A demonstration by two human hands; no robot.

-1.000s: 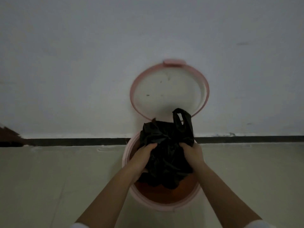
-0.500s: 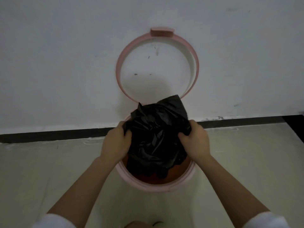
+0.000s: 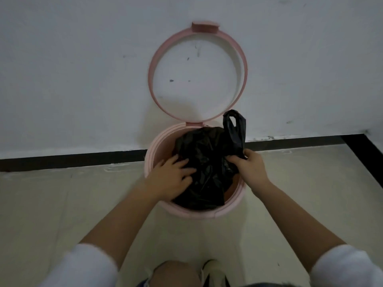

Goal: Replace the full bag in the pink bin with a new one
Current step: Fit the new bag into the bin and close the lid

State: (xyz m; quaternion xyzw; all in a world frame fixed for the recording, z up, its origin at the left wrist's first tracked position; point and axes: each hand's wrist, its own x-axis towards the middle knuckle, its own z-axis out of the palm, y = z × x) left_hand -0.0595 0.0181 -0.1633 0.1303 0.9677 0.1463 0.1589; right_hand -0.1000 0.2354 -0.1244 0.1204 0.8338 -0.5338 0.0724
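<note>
A crumpled black plastic bag (image 3: 205, 168) is sitting in the mouth of the pink bin (image 3: 153, 150), bunched rather than spread, with one handle loop (image 3: 235, 129) standing up above the rim at the right. The left hand (image 3: 172, 179) is lying on the bag's left side, its fingers (image 3: 186, 172) spread and pressing into the plastic. The right hand (image 3: 248, 168) is pinching the base of the handle loop between thumb and fingers. The orange-brown inside of the bin is showing beside the bag, so the bag is not yet opened out or folded over the rim; judged from this, the lining step is under way and unfinished. The hinged lid (image 3: 196, 73) is standing open against the white wall (image 3: 72, 69). The bin is resting on a pale floor (image 3: 51, 204) edged by a dark skirting strip (image 3: 72, 160). The room is dimly lit.
</note>
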